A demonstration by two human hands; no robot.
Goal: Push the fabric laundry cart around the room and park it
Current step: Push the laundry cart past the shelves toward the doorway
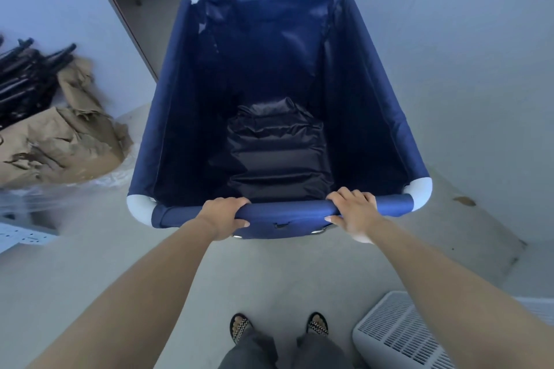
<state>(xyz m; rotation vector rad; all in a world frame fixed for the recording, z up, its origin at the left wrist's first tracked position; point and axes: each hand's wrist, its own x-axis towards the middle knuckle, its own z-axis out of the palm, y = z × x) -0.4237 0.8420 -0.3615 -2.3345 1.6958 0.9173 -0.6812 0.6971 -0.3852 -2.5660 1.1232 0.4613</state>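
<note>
The navy-blue fabric laundry cart with white plastic corner joints [280,99] stands on the grey floor directly ahead of the person, its far end close to the pale wall corner. A dark, shiny folded bundle [275,153] lies in its bottom. Risk noted: pushing straight on would likely butt the far rim into the wall; swinging left could snag the crumpled brown paper and black rods [57,135]. The left hand [224,216] and right hand [353,213] are both closed around the near fabric-covered rail, fingers over, thumbs under.
</note>
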